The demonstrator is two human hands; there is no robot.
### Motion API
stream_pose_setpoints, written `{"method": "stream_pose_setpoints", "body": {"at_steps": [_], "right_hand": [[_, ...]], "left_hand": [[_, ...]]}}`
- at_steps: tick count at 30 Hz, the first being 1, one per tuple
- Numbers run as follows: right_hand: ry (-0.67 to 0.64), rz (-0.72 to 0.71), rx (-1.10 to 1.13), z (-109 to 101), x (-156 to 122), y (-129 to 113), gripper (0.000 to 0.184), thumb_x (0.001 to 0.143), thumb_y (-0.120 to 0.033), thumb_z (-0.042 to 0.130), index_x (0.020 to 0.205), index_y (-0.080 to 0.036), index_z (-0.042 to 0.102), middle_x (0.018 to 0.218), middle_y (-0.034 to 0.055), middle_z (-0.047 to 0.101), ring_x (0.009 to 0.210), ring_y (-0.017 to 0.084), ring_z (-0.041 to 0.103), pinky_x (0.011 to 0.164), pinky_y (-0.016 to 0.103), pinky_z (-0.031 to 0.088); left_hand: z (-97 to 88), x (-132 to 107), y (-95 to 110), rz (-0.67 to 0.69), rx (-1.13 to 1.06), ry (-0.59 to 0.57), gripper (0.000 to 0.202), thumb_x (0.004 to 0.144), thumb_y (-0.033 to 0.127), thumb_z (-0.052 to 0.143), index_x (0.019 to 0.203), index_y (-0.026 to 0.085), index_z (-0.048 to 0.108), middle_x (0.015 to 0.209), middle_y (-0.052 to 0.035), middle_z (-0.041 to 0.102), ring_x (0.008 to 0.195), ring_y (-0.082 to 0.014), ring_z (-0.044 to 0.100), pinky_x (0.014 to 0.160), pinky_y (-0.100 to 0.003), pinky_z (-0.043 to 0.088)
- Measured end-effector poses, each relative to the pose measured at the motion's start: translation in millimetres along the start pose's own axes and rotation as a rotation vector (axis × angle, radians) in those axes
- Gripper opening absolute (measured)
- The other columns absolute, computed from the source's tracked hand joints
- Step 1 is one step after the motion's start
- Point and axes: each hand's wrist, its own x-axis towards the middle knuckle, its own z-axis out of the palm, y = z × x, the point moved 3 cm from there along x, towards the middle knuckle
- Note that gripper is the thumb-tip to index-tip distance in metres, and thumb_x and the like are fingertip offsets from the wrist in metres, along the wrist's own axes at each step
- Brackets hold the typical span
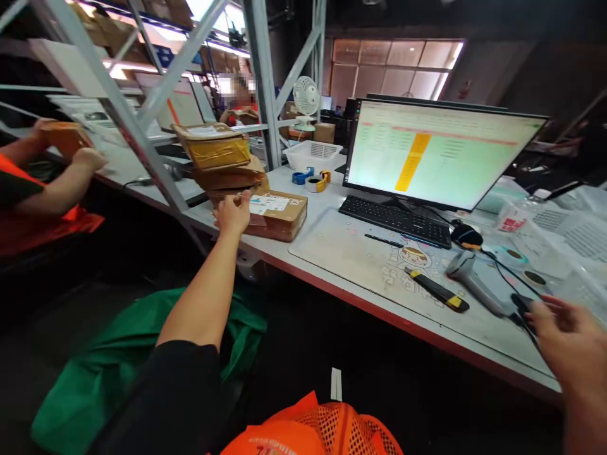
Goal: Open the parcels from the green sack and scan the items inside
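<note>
A taped cardboard box (284, 218) with a white label lies at the left end of the desk's front edge. My left hand (233, 213) is closed on its left end, thumb on top; the fingertips are partly hidden. At the right edge of the view my right hand (571, 338) has its fingers loosely bent and apart, beside a small black object (522, 304) and a cable. A grey handheld barcode scanner (478, 284) lies just left of that hand. Near it on the mat rests a black and yellow utility knife (436, 291).
Behind the box stand stacked open cartons (215, 151) and a metal rack post (263, 82). Tape dispensers (317, 181), a white basket (313, 155), a keyboard (393, 221) and a monitor (436, 151) line the desk. A co-worker's hands (85, 158) hold a package at left.
</note>
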Motion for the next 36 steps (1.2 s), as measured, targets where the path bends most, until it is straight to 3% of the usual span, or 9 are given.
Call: {"method": "stream_pose_setpoints", "body": {"at_steps": [3, 7, 11, 14, 17, 21, 27, 32, 36], "right_hand": [[0.081, -0.01, -0.131, 26, 33, -45, 0.075, 0.091, -0.083, 0.034, 0.152, -0.045, 0.056, 0.126, 0.0239, 0.069, 0.132, 0.05, 0.062, 0.112, 0.065, 0.05], [-0.135, 0.076, -0.342, 61, 62, -38, 0.093, 0.087, -0.084, 0.037, 0.154, -0.024, 0.057, 0.154, 0.0311, 0.055, 0.147, 0.052, 0.05, 0.116, 0.067, 0.047], [-0.228, 0.051, -0.472, 84, 73, -15, 0.099, 0.087, -0.083, 0.039, 0.154, -0.012, 0.055, 0.148, 0.0314, 0.061, 0.134, 0.052, 0.062, 0.111, 0.067, 0.051], [-0.24, 0.017, -0.492, 91, 82, -12, 0.091, 0.091, -0.076, 0.043, 0.153, -0.01, 0.057, 0.14, 0.0318, 0.067, 0.122, 0.049, 0.069, 0.104, 0.063, 0.055], [-0.337, 0.034, -0.536, 95, 93, -21, 0.079, 0.091, -0.061, 0.051, 0.15, -0.008, 0.057, 0.133, 0.0313, 0.07, 0.116, 0.047, 0.072, 0.096, 0.057, 0.059], [-0.366, 0.063, -0.595, 96, 99, -44, 0.073, 0.092, -0.055, 0.053, 0.143, -0.002, 0.061, 0.132, 0.0332, 0.07, 0.12, 0.047, 0.071, 0.096, 0.054, 0.059], [-0.278, 0.02, -0.505, 53, 76, -79, 0.07, 0.091, -0.066, 0.055, 0.127, -0.008, 0.072, 0.117, 0.0304, 0.076, 0.115, 0.05, 0.072, 0.089, 0.055, 0.059], [-0.197, -0.298, -0.048, -18, 10, -124, 0.053, 0.076, -0.067, 0.079, 0.111, -0.027, 0.08, 0.103, 0.0101, 0.082, 0.098, 0.039, 0.078, 0.079, 0.046, 0.064], [-0.344, -0.563, 0.148, -45, -41, -170, 0.032, 0.085, -0.052, 0.08, 0.103, -0.026, 0.08, 0.094, 0.0046, 0.082, 0.077, 0.026, 0.077, 0.067, 0.034, 0.063]], "left_hand": [[16.8, 5, -18, -0.276, -0.172, 0.0, 0.073, 0.095, 0.071, 0.059, 0.124, 0.004, 0.067, 0.141, -0.0351, 0.062, 0.144, -0.0494, 0.05, 0.123, -0.064, 0.033], [32.6, 1, -26, -0.26, -0.345, -0.073, 0.059, 0.086, 0.06, 0.078, 0.112, 0.008, 0.072, 0.126, -0.0255, 0.073, 0.131, -0.0421, 0.063, 0.115, -0.052, 0.047], [28.7, -24, -27, -0.145, -0.46, -0.042, 0.048, 0.093, 0.051, 0.07, 0.117, 0.009, 0.068, 0.123, -0.019, 0.075, 0.121, -0.0309, 0.068, 0.109, -0.04, 0.053], [17.6, -62, -24, 0.05, -0.492, 0.069, 0.061, 0.09, 0.052, 0.07, 0.134, 0.012, 0.057, 0.138, -0.0178, 0.067, 0.129, -0.0282, 0.064, 0.114, -0.038, 0.049], [4.4, -106, -9, 0.422, -0.489, 0.162, 0.066, 0.086, 0.06, 0.074, 0.132, 0.016, 0.054, 0.15, -0.019, 0.057, 0.143, -0.0312, 0.055, 0.121, -0.043, 0.044], [-2.8, -148, 24, 0.616, -0.361, 0.097, 0.061, 0.084, 0.054, 0.08, 0.129, 0.021, 0.056, 0.159, -0.0191, 0.049, 0.154, -0.0345, 0.044, 0.124, -0.05, 0.039], [5.1, -182, 74, 0.678, -0.335, 0.152, 0.057, 0.09, 0.05, 0.073, 0.134, 0.019, 0.056, 0.148, -0.0182, 0.059, 0.14, -0.0341, 0.054, 0.118, -0.051, 0.042], [33.4, -201, 113, 0.711, -0.344, 0.094, 0.054, 0.095, 0.058, 0.066, 0.131, 0.019, 0.059, 0.146, -0.0195, 0.059, 0.14, -0.0346, 0.052, 0.119, -0.053, 0.04], [53.1, -207, 144, 0.787, -0.36, -0.013, 0.053, 0.095, 0.061, 0.065, 0.128, 0.02, 0.061, 0.144, -0.0192, 0.059, 0.141, -0.0361, 0.05, 0.12, -0.058, 0.04]]}}
